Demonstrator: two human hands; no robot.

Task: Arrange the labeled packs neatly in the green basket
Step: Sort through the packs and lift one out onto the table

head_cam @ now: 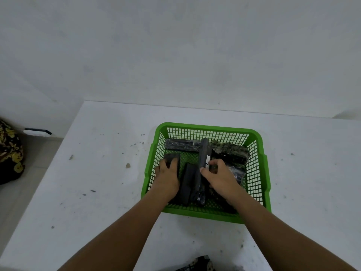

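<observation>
A green mesh basket (257, 151) sits on the white table and holds several black plastic-wrapped packs. Both hands are inside it. My left hand (168, 178) lies on a pack (173, 158) at the basket's left side, fingers curled over it. My right hand (219, 176) grips a long pack (202, 163) that stands on edge in the middle, thumb on its left face; a white label shows just behind the fingers. Another pack (186, 182) leans between the two hands. More packs (181, 146) lie across the back, one (232, 153) at the back right.
The white table (109, 173) is speckled with dark crumbs and ends at a left edge, with the wall close behind the basket. A patterned dark cloth (9, 153) lies off the table at far left. Patterned fabric (197, 264) shows at the bottom edge.
</observation>
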